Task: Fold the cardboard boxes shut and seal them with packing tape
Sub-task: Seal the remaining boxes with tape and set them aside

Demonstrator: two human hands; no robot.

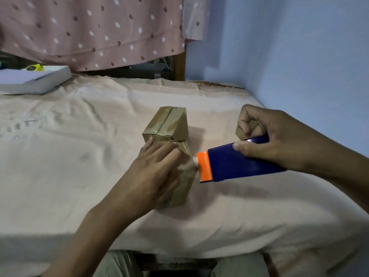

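Your left hand (157, 166) lies nearest you, fingers straight and flat across the top of the near cardboard box (182, 188), which sits on the bed (79, 156) under its pale sheet. That flat press looks meant to do two jobs: keep the flaps down and stop the light box sliding while tape is drawn over it. Nothing is curled round the box; the palm and fingers only bear down.

Your right hand (275, 138) has its grip closed round the tape dispenser (239, 162), thumb along the blue body and fingers wrapped over the back. The orange cutter end points at the box and sits just beside your left fingertips (175, 152), at the box's right edge. A short clear strip of packing tape (186, 166) seems to bridge from the cutter onto the box, though it is glossy and hard to make out. Holding the dispenser low and slanted like this probably keeps the tape taut as it lays.

Just beyond your left hand, touching the near box, stands a second cardboard box (166, 123) with its top flaps meeting along a centre seam; its shine suggests it is already taped. Behind your right hand's knuckles a small brown cardboard piece (241, 131) shows, mostly hidden.

Well away from both hands, a white flat box (36, 78) rests at the bed's far corner.
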